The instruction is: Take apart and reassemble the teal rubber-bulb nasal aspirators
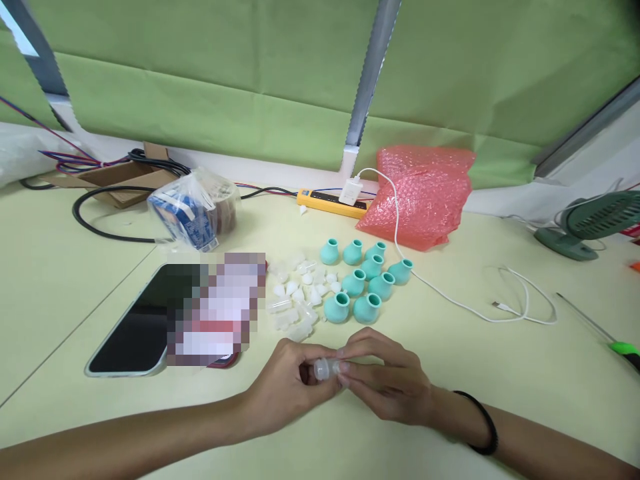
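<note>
My left hand (295,380) and my right hand (387,377) meet near the front of the table, both closed on a small translucent plastic tube (324,369). Its rimmed end points left, and my right fingers cover the other end. Just beyond my hands lie several clear plastic tubes (280,305) in a loose pile, mixed with small white cone-shaped tips (299,294). To the right of the pile stand several teal rubber bulbs (367,309), their open necks facing up.
Left of the pile lie a dark-screened phone (140,327) and a blurred-out phone (215,313). Behind are a bagged blue package (185,213), a yellow power strip (320,200) and red bubble wrap (420,200). A white cable (450,302), screwdriver (590,319) and green fan (590,220) occupy the right.
</note>
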Action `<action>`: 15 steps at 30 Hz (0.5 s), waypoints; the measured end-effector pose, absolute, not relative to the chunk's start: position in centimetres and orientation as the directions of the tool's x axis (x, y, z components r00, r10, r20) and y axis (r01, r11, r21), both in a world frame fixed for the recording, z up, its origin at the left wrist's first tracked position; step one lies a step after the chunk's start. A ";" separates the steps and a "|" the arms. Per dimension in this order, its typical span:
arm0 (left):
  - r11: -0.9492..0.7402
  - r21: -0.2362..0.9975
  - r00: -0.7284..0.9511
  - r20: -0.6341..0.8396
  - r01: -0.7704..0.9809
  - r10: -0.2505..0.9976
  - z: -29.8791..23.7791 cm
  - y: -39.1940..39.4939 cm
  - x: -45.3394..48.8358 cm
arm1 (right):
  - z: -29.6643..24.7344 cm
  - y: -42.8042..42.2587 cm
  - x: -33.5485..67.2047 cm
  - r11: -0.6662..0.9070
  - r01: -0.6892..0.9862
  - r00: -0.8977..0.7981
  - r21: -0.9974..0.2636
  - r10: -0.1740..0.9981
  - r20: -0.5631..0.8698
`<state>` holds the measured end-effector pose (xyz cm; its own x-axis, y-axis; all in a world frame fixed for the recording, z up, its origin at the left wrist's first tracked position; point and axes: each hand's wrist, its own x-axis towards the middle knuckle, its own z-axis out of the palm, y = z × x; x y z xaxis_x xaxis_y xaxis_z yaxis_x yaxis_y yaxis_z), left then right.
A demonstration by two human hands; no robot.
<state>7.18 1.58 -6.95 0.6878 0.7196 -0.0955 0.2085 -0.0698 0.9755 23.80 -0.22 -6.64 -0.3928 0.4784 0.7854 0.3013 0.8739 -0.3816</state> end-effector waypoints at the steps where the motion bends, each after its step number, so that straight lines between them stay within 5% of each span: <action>1: -0.063 0.977 0.686 -0.096 0.204 0.721 -7.0 1.6 7.2 | -6.6 -0.2 23.8 0.869 0.297 -0.390 -0.396 0.489 0.781; 15: -0.056 0.977 0.673 -0.099 0.206 0.733 -6.9 1.5 7.1 | -6.4 -0.3 23.7 0.868 0.308 -0.397 -0.391 0.490 0.776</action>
